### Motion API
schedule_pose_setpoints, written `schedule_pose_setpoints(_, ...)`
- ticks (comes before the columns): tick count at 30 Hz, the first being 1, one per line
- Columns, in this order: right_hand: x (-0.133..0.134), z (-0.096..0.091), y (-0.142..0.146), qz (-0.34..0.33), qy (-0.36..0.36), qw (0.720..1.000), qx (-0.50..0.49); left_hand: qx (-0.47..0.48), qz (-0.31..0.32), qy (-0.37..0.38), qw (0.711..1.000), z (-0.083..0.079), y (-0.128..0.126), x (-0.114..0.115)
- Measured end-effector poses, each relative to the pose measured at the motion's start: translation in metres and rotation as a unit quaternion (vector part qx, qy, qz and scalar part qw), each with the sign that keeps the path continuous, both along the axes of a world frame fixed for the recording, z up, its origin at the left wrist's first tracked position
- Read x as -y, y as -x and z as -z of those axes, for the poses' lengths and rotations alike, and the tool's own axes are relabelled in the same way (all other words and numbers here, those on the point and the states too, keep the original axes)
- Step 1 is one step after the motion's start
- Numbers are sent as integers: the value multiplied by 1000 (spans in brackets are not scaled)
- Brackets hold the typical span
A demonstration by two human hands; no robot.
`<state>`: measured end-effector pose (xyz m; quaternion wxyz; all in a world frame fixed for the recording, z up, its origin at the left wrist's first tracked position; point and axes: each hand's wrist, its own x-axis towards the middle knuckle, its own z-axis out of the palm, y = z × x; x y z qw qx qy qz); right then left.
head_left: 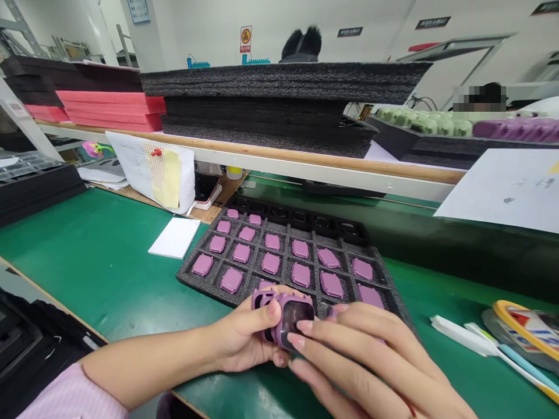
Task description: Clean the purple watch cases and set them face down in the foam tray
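My left hand (pixel 248 331) is closed round a small stack of purple watch cases (pixel 276 334). The front one has a glossy dark screen (pixel 297 321) facing me. Stretched-out fingers of my right hand (pixel 371 355) reach across, their tips on or just over that screen. Behind both hands lies a black foam tray (pixel 279 291) divided into square cells. Purple watch cases (pixel 271 263) lie face down in many of its cells. My hands hide the tray's near right part.
Stacked black foam sheets (pixel 262 110) and pink foam blocks (pixel 109 110) fill the shelf above. A black strip with dark pieces (pixel 299 216) lies along the tray's far edge. White paper pad (pixel 174 237) at left; tape roll (pixel 528 331) and pens (pixel 510 358) at right. Another person's head (pixel 480 99) shows behind.
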<state>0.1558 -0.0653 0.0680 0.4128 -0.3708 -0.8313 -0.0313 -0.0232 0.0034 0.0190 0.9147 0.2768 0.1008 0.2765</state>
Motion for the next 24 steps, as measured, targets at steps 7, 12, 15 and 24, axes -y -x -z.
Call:
schedule_pose_setpoints(7, -19, 10, 9, 8, 93, 993, -69, -61, -60, 21, 996, -1, -6, 3)
schedule_pose_setpoints(12, -22, 8, 4, 6, 82, 993, -83, -71, -7, 41, 997, -9, -2, 0)
schedule_pose_setpoints(15, -22, 8, 4, 3, 77, 995, -67, -77, 0, 35, 996, -11, -2, 1)
schedule_pose_setpoints(24, -58, 25, -39, 214, 90, 972, -29, -156, -172, 215, 949, -12, -7, -6)
